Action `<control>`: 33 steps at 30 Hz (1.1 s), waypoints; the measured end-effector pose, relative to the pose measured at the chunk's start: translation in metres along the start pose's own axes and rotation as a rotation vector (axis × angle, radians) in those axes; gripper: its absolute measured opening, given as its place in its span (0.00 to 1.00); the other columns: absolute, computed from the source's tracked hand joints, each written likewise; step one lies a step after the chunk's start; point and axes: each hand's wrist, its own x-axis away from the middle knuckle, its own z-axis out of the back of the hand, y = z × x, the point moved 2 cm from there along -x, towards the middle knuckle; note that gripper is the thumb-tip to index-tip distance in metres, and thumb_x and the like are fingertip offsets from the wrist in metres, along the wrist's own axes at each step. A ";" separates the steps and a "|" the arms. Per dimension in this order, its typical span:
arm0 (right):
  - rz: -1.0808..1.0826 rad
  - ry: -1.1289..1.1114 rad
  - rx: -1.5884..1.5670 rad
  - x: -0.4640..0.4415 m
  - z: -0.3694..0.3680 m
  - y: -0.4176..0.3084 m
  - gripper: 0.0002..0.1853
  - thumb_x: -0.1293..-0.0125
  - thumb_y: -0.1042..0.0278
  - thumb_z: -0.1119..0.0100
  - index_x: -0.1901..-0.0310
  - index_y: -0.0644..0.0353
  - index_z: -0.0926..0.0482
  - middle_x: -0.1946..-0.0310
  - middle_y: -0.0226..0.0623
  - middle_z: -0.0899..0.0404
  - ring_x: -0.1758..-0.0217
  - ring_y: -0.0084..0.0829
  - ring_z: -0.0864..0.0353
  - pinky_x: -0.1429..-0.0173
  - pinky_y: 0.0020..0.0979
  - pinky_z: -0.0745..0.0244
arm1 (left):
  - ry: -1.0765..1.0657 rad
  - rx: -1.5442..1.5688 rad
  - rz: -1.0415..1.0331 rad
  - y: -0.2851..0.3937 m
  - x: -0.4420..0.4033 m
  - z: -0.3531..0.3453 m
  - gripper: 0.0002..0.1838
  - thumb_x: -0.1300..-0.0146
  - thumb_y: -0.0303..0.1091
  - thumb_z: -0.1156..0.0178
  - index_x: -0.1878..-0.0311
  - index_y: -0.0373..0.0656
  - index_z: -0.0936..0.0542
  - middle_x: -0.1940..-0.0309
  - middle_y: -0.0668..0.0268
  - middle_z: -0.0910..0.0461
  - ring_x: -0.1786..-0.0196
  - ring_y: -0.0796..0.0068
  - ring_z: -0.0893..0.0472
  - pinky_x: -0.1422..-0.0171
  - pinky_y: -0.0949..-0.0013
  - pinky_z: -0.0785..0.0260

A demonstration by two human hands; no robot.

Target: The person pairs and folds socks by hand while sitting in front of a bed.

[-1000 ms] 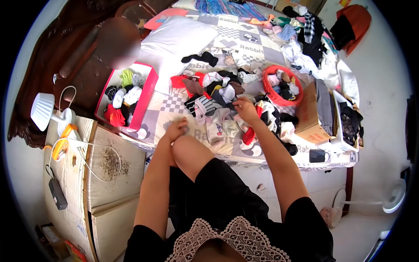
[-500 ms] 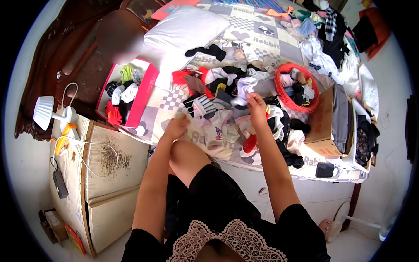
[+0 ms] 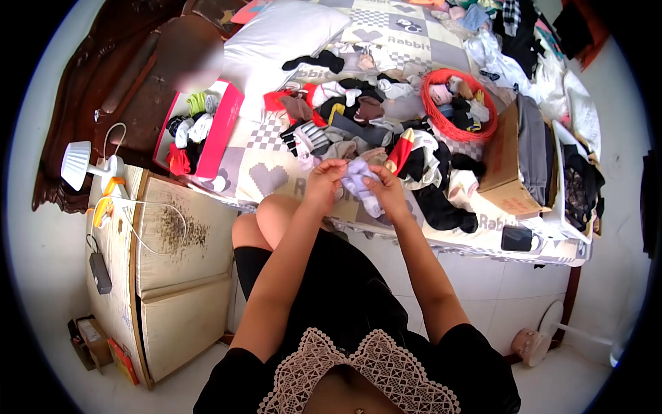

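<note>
Pinched between the fingertips of the left hand (image 3: pixel 325 181) and right hand (image 3: pixel 386 190), a pale lavender sock (image 3: pixel 360 185), partly hidden by fingers, hangs over the bed's (image 3: pixel 267 178) near edge, the red basket (image 3: pixel 429 110) of socks beyond.

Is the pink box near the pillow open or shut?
Open: no lid covers the pink box, and the socks inside show from above.

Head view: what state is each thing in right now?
Lavender sock, bunched, in the grip of left hand and right hand.
Pink box, open, socks inside.
Red basket, open, socks inside.
Cardboard box, open, grey cloth inside.
Phone, flat on the bed, screen dark.
Table lamp, upright; lit or not, cannot tell.
Pillow, lying flat.
</note>
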 end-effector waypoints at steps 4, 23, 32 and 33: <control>-0.053 0.028 -0.230 0.016 0.011 -0.003 0.06 0.39 0.75 0.43 0.59 0.59 0.23 0.67 0.27 0.21 0.66 0.17 0.24 0.62 0.21 0.27 | 0.082 0.090 -0.139 0.002 0.018 -0.002 0.11 0.42 0.26 0.40 0.56 0.44 0.23 0.56 0.69 0.22 0.57 0.81 0.24 0.54 0.76 0.30; 0.171 -0.261 0.292 0.038 -0.009 -0.033 0.17 0.53 0.90 0.57 0.65 0.65 0.22 0.65 0.32 0.23 0.57 0.24 0.25 0.49 0.23 0.33 | 0.002 0.396 0.030 0.003 0.043 -0.002 0.30 0.47 0.16 0.46 0.39 0.44 0.36 0.50 0.61 0.26 0.46 0.66 0.25 0.39 0.63 0.35; 0.086 -0.193 0.272 0.032 -0.027 -0.020 0.15 0.51 0.89 0.55 0.64 0.65 0.22 0.64 0.31 0.22 0.58 0.22 0.25 0.49 0.22 0.33 | -0.102 0.366 0.038 0.017 0.056 0.004 0.19 0.46 0.22 0.42 0.49 0.42 0.26 0.52 0.65 0.24 0.50 0.70 0.24 0.46 0.68 0.31; 0.084 -0.198 0.274 0.030 -0.029 -0.019 0.15 0.51 0.89 0.55 0.64 0.65 0.22 0.64 0.31 0.22 0.58 0.22 0.25 0.49 0.22 0.33 | -0.055 0.282 0.158 0.009 0.055 0.009 0.18 0.45 0.24 0.42 0.49 0.41 0.27 0.54 0.64 0.23 0.52 0.71 0.23 0.49 0.70 0.30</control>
